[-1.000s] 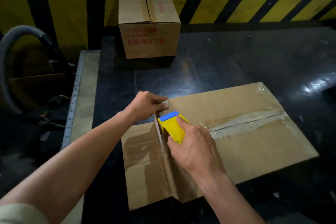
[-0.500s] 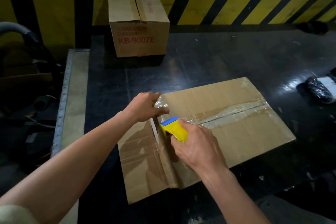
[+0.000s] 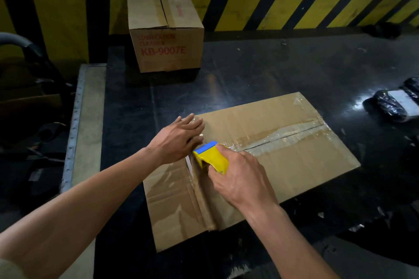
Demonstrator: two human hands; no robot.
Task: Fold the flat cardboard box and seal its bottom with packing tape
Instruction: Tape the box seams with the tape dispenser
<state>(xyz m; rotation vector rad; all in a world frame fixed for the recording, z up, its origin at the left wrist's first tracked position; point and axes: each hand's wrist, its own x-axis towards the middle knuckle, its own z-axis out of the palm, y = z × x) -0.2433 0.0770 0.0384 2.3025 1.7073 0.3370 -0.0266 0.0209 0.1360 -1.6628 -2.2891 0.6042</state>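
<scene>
A brown cardboard box stands on the black table with its taped side up; clear packing tape runs along its centre seam. My right hand is shut on a yellow tape dispenser with a blue edge, held at the seam's left end on the box's near-left edge. My left hand lies flat with fingers spread on the box's left corner, pressing shiny tape there. The box's left side wall faces me, with glossy tape down it.
A sealed cardboard box printed KB-9007E stands at the table's back left. Black wrapped rolls with a white piece lie at the right edge. A metal-edged ledge borders the table on the left. A yellow-black striped wall is behind.
My left hand has gone from pinching the tape at the corner to lying flat on it. The dispenser has stayed at the seam's left end. The view shifted a little.
</scene>
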